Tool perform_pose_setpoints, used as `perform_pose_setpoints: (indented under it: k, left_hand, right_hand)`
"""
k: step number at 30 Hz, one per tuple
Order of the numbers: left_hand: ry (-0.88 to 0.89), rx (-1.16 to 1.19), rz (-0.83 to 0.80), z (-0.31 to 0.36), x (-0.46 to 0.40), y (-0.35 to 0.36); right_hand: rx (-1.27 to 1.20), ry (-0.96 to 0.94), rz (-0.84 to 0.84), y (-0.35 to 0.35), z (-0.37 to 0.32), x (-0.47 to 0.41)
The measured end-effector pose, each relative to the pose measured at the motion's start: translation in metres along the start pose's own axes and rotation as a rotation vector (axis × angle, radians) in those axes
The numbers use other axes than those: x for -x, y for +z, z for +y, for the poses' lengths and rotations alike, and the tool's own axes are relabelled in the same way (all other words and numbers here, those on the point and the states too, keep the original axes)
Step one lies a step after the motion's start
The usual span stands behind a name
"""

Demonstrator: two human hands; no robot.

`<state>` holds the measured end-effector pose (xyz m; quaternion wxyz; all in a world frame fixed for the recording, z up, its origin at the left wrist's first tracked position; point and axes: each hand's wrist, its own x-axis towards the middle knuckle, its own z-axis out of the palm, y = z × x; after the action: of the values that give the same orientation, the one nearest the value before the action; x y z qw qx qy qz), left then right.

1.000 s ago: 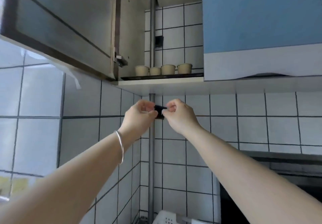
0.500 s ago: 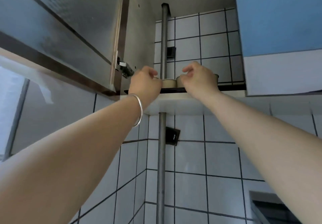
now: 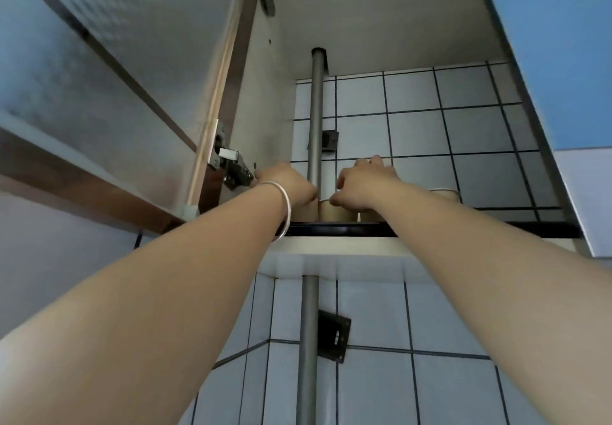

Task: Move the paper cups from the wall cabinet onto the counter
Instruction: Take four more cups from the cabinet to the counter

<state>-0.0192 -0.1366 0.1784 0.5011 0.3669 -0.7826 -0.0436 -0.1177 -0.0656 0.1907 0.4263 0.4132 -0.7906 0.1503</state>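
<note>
Clearly, no cup has come down yet.
Progress: every paper cup I can see sits on the wall cabinet's shelf (image 3: 430, 228); the whole carry down is left.
Paper cups (image 3: 336, 214): a brown row on the dark shelf edge, at about 12 o'clock from my arms; one more cup (image 3: 443, 194) stands toward 2 o'clock, near my right forearm.
Left hand (image 3: 284, 183): reaches over the leftmost cup, fingers bent down onto it; it hides the contact, so I cannot tell whether it grips.
Right hand (image 3: 361, 186): fingers curled down over the rims of the middle cups; a firm hold is not visible.
Counter: out of view, somewhere below.
Cabinet door (image 3: 109, 93): swung open at 10 o'clock.
Pipe (image 3: 314, 126): upright between my hands, behind the cups.
</note>
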Motion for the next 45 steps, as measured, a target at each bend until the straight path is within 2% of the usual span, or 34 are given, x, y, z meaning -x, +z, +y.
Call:
perform_pose_setpoints:
  k: [6,12,16,19,23,27,32,37,45]
  left_hand:
    - [0.101,-0.066,-0.119,0.003,0.0,-0.002]
    - [0.076,-0.073,-0.171,0.0,-0.005,0.008]
    - [0.018,0.046,-0.145,0.0,-0.007,0.007]
    - [-0.074,0.222,-0.116,0.001,-0.006,0.001]
    - [-0.072,0.396,-0.043,0.001,-0.004,-0.01]
    - [-0.017,0.47,-0.002,0.0,0.004,-0.017]
    - [0.028,0.575,0.101,0.002,0.019,-0.027]
    - [0.12,0.681,0.204,0.006,0.04,-0.044]
    - [0.002,0.861,0.199,0.013,0.086,-0.053]
  right_hand:
    - [0.138,-0.05,-0.046,-0.001,-0.009,-0.014]
    - [0.105,-0.045,-0.108,0.003,-0.008,-0.018]
    - [0.181,-0.054,-0.088,0.006,-0.007,-0.021]
    - [0.153,-0.064,0.021,0.003,-0.005,-0.023]
    - [-0.063,-0.068,0.158,-0.004,-0.003,-0.018]
    - [-0.477,-0.055,0.197,-0.01,-0.004,-0.011]
    - [-0.791,-0.071,0.275,-0.022,-0.005,0.003]
    - [-0.987,-0.081,0.296,-0.045,0.0,0.027]
    - [-1.274,0.023,0.413,-0.065,0.011,0.077]
